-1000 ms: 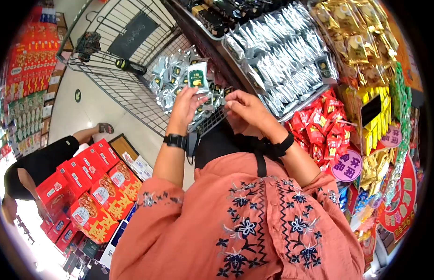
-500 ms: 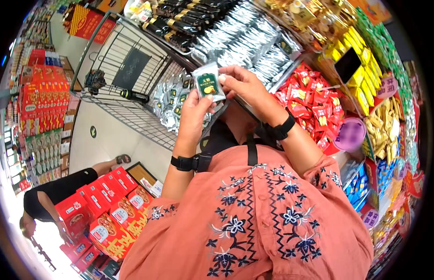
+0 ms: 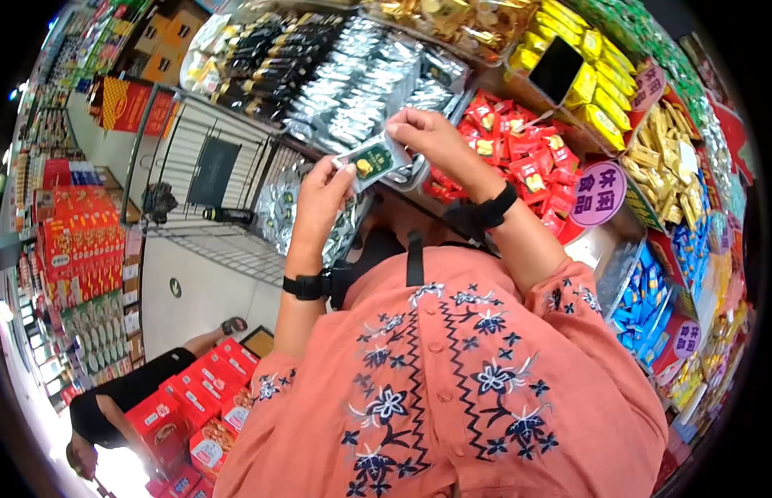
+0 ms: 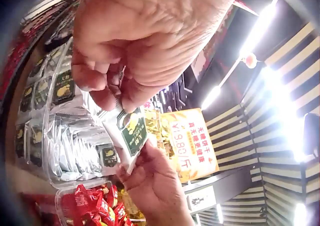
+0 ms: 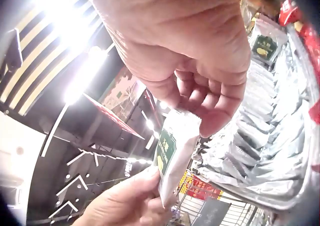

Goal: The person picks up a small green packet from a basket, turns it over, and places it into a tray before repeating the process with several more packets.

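Observation:
A small silver packet with a dark green label [image 3: 373, 161] is stretched between both hands, above the cart's edge. The left hand [image 3: 322, 199] pinches its left end between thumb and fingers. At the other end, the right hand [image 3: 434, 143] pinches the packet's upper edge. In the left wrist view the packet [image 4: 131, 131] hangs from the near left hand [image 4: 145, 41], with the right hand [image 4: 155, 186] below. The right wrist view shows the packet [image 5: 176, 148] under the right hand [image 5: 185, 51], and the left hand [image 5: 127, 201] at its lower end.
Similar silver packets lie in the wire cart [image 3: 228, 249] at left. Beyond the hands are a bin of silver packets [image 3: 353, 83], red packets [image 3: 527, 158], yellow packets [image 3: 602, 91] and blue ones [image 3: 643, 307]. Red boxes [image 3: 195, 386] and a person in black [image 3: 124, 398] are at lower left.
The right hand has come to the packet and now grips its end. The packet has been raised from over the cart and turned sideways; the head view has shifted toward the shelves.

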Available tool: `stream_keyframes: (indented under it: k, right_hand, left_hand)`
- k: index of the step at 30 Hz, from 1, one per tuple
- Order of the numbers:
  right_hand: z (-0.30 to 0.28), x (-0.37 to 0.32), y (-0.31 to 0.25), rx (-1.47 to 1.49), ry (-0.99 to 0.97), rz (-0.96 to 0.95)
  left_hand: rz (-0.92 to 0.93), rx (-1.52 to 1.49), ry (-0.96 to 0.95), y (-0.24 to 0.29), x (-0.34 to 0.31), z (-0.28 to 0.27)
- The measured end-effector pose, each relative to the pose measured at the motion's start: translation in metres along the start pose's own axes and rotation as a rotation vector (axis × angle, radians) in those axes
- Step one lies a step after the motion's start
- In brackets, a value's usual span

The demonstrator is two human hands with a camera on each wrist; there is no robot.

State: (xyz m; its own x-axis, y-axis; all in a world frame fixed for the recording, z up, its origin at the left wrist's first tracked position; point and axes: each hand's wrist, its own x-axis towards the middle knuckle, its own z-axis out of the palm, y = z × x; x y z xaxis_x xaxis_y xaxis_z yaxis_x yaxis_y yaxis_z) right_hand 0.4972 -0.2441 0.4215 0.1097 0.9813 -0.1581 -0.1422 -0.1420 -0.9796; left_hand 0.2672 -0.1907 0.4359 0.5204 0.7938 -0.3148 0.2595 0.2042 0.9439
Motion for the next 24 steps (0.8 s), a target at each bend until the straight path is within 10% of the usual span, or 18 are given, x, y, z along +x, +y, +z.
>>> stream_keyframes:
  k: [9, 12, 24]
  right_hand:
    - [-0.061, -0.017, 0.010, -0.115, 0.149, -0.030]
    - [-0.079, -0.016, 0.011, -0.024, 0.315, -0.024]
    - [-0.105, 0.034, 0.048, -0.314, 0.719, -0.160]
  left_hand:
    - [0.084, 0.253, -0.045, 0.006, 0.063, 0.047]
    - [0.400, 0.341, 0.098, -0.006, 0.095, 0.074]
    - [0.221, 0.152, -0.152, -0.017, 0.159, 0.148]
